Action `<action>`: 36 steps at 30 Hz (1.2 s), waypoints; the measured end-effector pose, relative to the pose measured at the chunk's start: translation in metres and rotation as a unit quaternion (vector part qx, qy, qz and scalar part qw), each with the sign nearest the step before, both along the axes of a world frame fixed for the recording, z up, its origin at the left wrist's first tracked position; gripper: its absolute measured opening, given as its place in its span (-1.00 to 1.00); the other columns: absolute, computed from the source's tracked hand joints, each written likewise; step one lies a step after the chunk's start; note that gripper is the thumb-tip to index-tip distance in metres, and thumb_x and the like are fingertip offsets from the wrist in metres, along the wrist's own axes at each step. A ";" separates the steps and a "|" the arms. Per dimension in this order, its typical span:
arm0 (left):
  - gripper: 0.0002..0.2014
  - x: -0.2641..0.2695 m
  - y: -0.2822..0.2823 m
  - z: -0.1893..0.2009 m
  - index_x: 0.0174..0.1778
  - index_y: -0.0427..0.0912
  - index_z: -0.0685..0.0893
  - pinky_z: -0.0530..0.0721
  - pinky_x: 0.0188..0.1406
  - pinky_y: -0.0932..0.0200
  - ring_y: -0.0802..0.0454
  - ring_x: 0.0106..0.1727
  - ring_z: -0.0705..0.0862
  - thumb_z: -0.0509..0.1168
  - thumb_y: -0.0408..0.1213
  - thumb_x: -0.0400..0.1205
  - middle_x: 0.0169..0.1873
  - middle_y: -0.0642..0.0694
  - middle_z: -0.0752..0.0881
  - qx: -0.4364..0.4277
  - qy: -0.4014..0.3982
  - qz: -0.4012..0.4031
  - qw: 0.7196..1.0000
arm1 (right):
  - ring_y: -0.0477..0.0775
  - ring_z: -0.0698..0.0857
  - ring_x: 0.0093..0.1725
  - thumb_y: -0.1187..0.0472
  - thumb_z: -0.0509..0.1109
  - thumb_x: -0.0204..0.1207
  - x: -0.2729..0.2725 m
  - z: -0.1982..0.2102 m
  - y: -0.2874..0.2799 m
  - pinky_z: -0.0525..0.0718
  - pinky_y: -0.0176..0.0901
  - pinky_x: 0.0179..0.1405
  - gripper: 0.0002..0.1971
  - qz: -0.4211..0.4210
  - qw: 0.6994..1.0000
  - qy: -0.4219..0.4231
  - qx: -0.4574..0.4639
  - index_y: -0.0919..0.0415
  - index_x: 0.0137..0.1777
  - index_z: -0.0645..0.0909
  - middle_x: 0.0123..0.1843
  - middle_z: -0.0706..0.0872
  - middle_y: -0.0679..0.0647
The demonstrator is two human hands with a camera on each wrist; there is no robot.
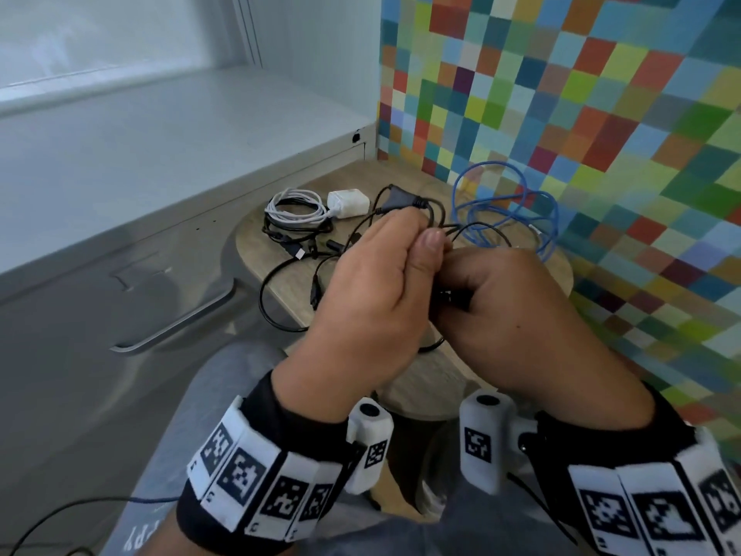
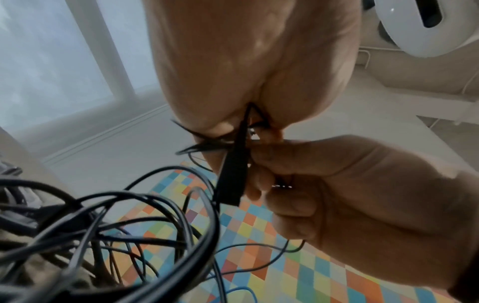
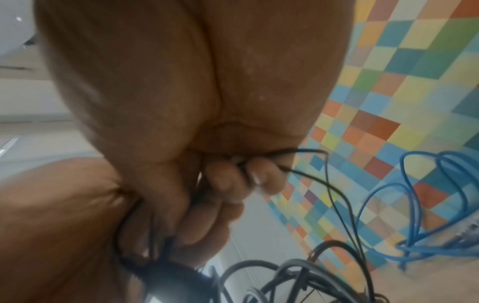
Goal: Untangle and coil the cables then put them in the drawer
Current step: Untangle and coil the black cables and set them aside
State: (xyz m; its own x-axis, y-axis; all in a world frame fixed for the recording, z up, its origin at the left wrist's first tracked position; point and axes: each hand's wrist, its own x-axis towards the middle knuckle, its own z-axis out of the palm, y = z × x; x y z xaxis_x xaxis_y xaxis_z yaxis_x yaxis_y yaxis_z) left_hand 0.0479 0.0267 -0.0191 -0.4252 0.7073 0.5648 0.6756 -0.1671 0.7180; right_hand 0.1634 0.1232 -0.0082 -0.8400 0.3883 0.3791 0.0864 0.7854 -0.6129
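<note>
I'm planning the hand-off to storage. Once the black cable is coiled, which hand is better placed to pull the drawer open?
Probably the left hand: the drawer handle lies on its side. The right hand, gripping the black cable too, sits toward the checkered wall.

wall: multicoloured checks (image 1: 561, 94) | table: round, wooden (image 1: 421, 375) | white charger, probably (image 1: 348, 202)

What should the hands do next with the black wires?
Probably pull the thin black cable free of the tangle. Both the left hand and right hand pinch it, and loops still cross on the table; the drawer looks closed.
</note>
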 end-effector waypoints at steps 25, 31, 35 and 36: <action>-0.76 -0.057 -0.035 0.014 -0.10 -0.09 0.41 0.13 -0.73 0.30 0.18 -0.61 0.14 -0.02 -0.09 0.82 -0.46 0.06 0.32 0.062 -0.575 -0.407 0.707 | -0.18 0.79 -0.22 0.05 0.48 0.68 0.008 -0.007 0.051 0.83 -0.07 -0.06 -0.86 -0.196 0.978 0.064 -0.042 -0.25 0.02 0.83 -0.29 0.81 -0.33; -0.74 -0.024 -0.017 0.018 -0.05 -0.17 0.40 0.47 -0.76 0.22 -0.08 -0.37 0.80 -0.08 -0.19 0.88 -0.06 -0.20 0.83 0.086 -0.355 -0.178 0.914 | -0.01 0.76 -0.16 -0.04 0.43 0.67 -0.007 -0.010 0.023 0.74 0.01 -0.16 -0.83 -0.191 0.975 -0.074 0.090 -0.15 0.08 0.86 -0.16 0.86 -0.16; -0.81 -0.009 -0.007 0.009 0.02 0.02 0.52 0.65 -0.54 0.17 -0.02 -0.14 0.83 0.03 -0.22 0.87 0.04 -0.04 0.83 0.041 -0.132 -0.060 0.989 | 0.05 0.55 -0.38 -0.11 0.35 0.62 -0.015 -0.008 0.003 0.41 -0.10 -0.41 -0.76 -0.149 0.964 -0.140 0.169 -0.09 -0.15 0.79 -0.39 0.68 -0.06; -0.80 -0.009 -0.006 0.006 0.03 0.04 0.56 0.68 -0.42 0.18 0.00 -0.13 0.80 0.06 -0.24 0.87 -0.01 0.00 0.81 0.030 -0.088 -0.045 0.995 | 0.02 0.45 -0.44 -0.13 0.30 0.59 -0.016 -0.009 0.001 0.30 -0.14 -0.47 -0.71 -0.140 0.964 -0.139 0.180 -0.08 -0.30 0.69 -0.48 0.57 -0.08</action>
State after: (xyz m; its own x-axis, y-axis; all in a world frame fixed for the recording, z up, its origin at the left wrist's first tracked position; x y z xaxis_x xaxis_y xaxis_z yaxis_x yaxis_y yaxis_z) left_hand 0.0392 0.0203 -0.0132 -0.4571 0.7141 0.5302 0.5213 -0.2679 0.8102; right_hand 0.1472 0.1241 -0.0170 -0.8098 0.4998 0.3074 0.4469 0.8648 -0.2287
